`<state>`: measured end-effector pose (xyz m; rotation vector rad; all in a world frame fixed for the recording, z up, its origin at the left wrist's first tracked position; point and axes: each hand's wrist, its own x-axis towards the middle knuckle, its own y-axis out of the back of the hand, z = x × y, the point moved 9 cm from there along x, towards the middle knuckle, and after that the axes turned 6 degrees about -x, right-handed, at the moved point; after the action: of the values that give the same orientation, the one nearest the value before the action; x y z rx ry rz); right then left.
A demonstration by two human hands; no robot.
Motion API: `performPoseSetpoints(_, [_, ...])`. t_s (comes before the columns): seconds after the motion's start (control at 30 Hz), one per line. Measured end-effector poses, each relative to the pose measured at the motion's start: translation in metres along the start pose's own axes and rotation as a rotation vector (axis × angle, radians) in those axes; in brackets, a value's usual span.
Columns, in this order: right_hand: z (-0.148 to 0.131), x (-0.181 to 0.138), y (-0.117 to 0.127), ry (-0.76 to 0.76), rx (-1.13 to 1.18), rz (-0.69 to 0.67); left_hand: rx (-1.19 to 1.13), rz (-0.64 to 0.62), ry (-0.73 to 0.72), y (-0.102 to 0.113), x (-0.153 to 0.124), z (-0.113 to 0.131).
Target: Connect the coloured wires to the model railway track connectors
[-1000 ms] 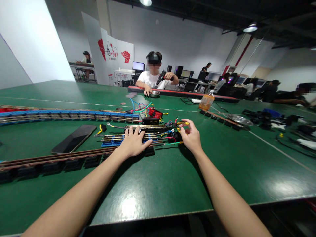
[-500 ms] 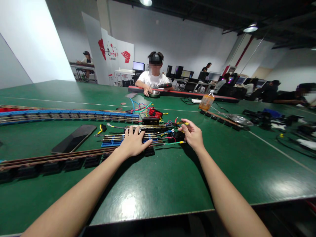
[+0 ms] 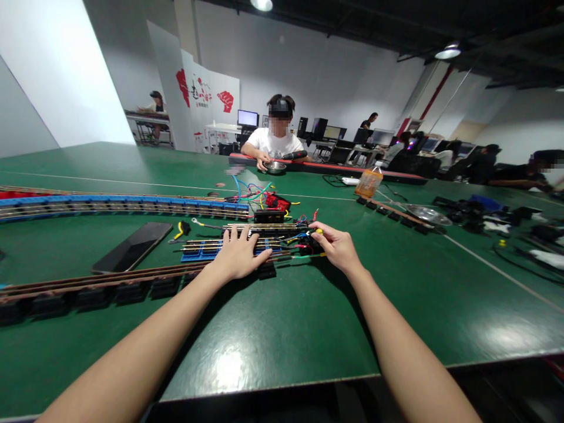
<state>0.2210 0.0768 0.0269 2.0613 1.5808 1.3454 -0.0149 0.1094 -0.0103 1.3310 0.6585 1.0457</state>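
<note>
Fingers spread, my left hand [image 3: 238, 257] lies flat across metal bars on a blue plastic base [image 3: 200, 252]. My right hand [image 3: 338, 247] is closed in a pinch at the bars' right end, with a yellow wire [image 3: 318, 233] showing at its fingertips. Part of that wire is hidden behind the fingers. Just left of the fingertips are a black block [image 3: 306, 242] and several thin coloured wires. A green wire [image 3: 306, 256] runs below them toward the hand. Behind my left hand lies another set of bars [image 3: 264, 227], with a ring-ended cable [image 3: 202, 224] at its left.
A phone [image 3: 134, 247] lies left of my hands. Long brown bars on black blocks [image 3: 132, 285] run nearest me, and a blue-based strip [image 3: 123, 207] curves behind. A bottle [image 3: 369, 181] stands to the right. Across the green table [image 3: 286, 329], a person holds a metal bowl [image 3: 276, 168].
My right hand has moved slightly left and down, bringing the yellow wire close to the black block. My left hand has stayed in place on the bars.
</note>
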Motion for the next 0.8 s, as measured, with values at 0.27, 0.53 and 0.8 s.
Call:
performPoseSetpoints(0.27, [-0.012, -0.003, -0.013, 0.186, -0.258, -0.081, -0.009, -0.003, 0.003, -0.001, 0.001, -0.001])
performPoseSetpoints(0.53, [-0.032, -0.009, -0.025, 0.342, -0.62, -0.172, 0.012, 0.006, 0.002, -0.001, 0.001, 0.0])
performPoseSetpoints(0.8, [-0.039, -0.01, -0.028, 0.357, -0.666, -0.245, 0.012, -0.002, 0.001, -0.001, 0.002, 0.0])
